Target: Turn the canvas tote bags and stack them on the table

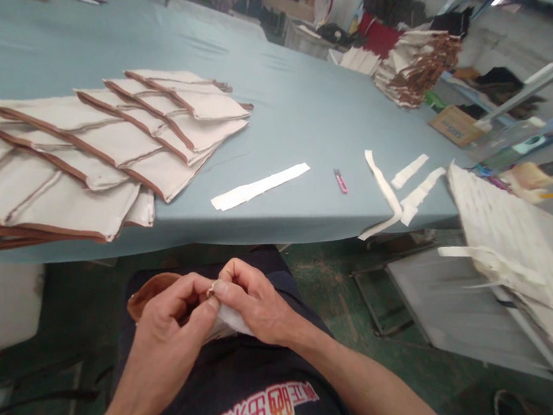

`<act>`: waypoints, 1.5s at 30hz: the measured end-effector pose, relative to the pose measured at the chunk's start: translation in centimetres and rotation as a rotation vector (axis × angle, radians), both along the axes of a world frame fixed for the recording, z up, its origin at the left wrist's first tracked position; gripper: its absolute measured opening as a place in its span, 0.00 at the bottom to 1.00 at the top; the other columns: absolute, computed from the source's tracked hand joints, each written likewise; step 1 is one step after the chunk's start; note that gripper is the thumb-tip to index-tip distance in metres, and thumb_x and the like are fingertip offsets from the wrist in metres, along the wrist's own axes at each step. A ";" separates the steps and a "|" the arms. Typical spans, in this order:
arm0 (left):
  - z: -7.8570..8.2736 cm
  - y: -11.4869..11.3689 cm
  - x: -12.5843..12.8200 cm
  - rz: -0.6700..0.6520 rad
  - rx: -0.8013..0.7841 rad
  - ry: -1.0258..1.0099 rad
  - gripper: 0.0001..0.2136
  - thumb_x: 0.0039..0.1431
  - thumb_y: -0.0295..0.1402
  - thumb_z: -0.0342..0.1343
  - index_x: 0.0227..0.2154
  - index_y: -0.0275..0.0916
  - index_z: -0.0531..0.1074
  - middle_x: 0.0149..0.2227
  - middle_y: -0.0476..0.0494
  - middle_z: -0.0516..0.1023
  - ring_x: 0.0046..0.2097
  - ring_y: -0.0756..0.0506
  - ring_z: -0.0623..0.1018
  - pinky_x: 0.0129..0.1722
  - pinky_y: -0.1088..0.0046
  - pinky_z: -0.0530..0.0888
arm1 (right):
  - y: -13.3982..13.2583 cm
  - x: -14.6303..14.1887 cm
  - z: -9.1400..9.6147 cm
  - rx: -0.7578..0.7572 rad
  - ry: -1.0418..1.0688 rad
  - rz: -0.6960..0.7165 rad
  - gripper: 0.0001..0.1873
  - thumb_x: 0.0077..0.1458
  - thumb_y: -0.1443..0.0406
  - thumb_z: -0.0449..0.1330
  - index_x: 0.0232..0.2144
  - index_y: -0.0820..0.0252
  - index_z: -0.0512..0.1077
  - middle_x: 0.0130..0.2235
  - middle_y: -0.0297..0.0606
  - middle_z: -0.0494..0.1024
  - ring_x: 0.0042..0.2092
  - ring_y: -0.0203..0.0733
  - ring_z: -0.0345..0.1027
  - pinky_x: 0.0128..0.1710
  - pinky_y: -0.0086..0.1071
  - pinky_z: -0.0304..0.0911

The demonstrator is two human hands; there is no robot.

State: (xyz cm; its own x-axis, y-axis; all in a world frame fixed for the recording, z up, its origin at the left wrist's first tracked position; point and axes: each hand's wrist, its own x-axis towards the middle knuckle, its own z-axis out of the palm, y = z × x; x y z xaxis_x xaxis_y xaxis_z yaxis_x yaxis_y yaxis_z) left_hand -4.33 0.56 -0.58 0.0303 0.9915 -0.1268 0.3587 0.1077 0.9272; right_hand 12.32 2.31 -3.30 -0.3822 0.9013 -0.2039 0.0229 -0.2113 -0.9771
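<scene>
Over my lap, both hands pinch a white and brown piece of cloth. My left hand grips it between thumb and forefinger, with a brown part showing behind the knuckles. Right against it, my right hand pinches the same spot, and white fabric hangs below the fingers. The fingertips almost meet, so the exact bit between them is mostly hidden. On the table ahead lie a white strip and small pink thread snips.
Overlapping cream cloth pieces with brown edging cover the left of the blue-green table. Several white strips lie at the right edge. A bundle of similar pieces sits farther back. A white padded board stands at right.
</scene>
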 end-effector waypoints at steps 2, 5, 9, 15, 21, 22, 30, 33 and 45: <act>0.3 0.1 0.0 0.005 0.000 -0.004 0.16 0.54 0.47 0.58 0.20 0.42 0.77 0.22 0.49 0.74 0.24 0.47 0.73 0.22 0.75 0.69 | 0.1 0.0 -0.1 0.035 0.002 0.005 0.26 0.65 0.41 0.63 0.32 0.54 0.64 0.31 0.29 0.66 0.33 0.38 0.59 0.34 0.33 0.56; 0.6 0.3 0.1 0.007 -0.024 -0.031 0.16 0.53 0.48 0.57 0.19 0.43 0.75 0.21 0.51 0.71 0.23 0.48 0.70 0.21 0.75 0.67 | 0.3 0.0 -0.1 0.077 -0.005 0.003 0.26 0.67 0.41 0.62 0.32 0.54 0.65 0.32 0.29 0.67 0.34 0.38 0.59 0.35 0.34 0.57; 1.0 0.5 0.4 0.002 -0.047 -0.062 0.15 0.52 0.48 0.57 0.19 0.44 0.72 0.19 0.53 0.69 0.22 0.48 0.67 0.19 0.74 0.64 | 0.6 0.0 0.1 0.120 -0.013 -0.003 0.25 0.70 0.44 0.60 0.31 0.54 0.64 0.30 0.28 0.65 0.33 0.38 0.57 0.35 0.34 0.55; 1.0 0.7 0.7 0.019 -0.044 -0.088 0.14 0.52 0.47 0.56 0.18 0.45 0.70 0.19 0.55 0.66 0.22 0.49 0.64 0.20 0.74 0.63 | 0.4 -0.1 0.1 0.148 -0.098 -0.049 0.23 0.71 0.46 0.57 0.31 0.53 0.63 0.30 0.28 0.65 0.33 0.38 0.58 0.35 0.35 0.55; 0.3 0.7 0.6 0.005 -0.079 -0.090 0.15 0.52 0.48 0.57 0.20 0.44 0.72 0.21 0.54 0.68 0.23 0.49 0.66 0.22 0.74 0.63 | 0.3 0.0 -0.6 0.121 -0.155 -0.045 0.24 0.72 0.45 0.54 0.31 0.54 0.64 0.30 0.28 0.65 0.33 0.38 0.58 0.35 0.35 0.55; 0.2 0.7 0.5 0.000 -0.094 -0.092 0.15 0.52 0.48 0.57 0.20 0.43 0.73 0.21 0.53 0.68 0.24 0.49 0.66 0.22 0.74 0.64 | 0.4 0.1 -0.6 0.115 -0.153 -0.039 0.24 0.72 0.44 0.54 0.31 0.54 0.63 0.30 0.28 0.64 0.33 0.38 0.58 0.35 0.35 0.55; -0.2 0.2 -0.9 -0.054 -0.101 -0.086 0.15 0.55 0.48 0.62 0.25 0.42 0.80 0.28 0.47 0.79 0.28 0.45 0.77 0.26 0.73 0.74 | 0.8 0.8 0.5 0.079 -0.111 0.035 0.27 0.73 0.42 0.54 0.29 0.53 0.63 0.30 0.30 0.64 0.33 0.39 0.58 0.35 0.35 0.55; -0.2 0.0 -1.4 -0.059 -0.075 -0.108 0.12 0.57 0.45 0.64 0.26 0.43 0.81 0.27 0.48 0.80 0.28 0.45 0.77 0.27 0.74 0.74 | 0.6 1.5 0.7 0.076 -0.134 0.087 0.27 0.75 0.43 0.52 0.29 0.53 0.64 0.32 0.33 0.67 0.35 0.42 0.60 0.36 0.37 0.56; 0.3 0.5 -0.9 -0.108 -0.100 -0.119 0.12 0.55 0.44 0.66 0.26 0.42 0.84 0.29 0.44 0.83 0.29 0.44 0.79 0.28 0.74 0.75 | 0.2 3.1 1.8 0.099 -0.136 0.076 0.20 0.61 0.48 0.68 0.34 0.56 0.70 0.32 0.30 0.73 0.33 0.38 0.63 0.35 0.34 0.59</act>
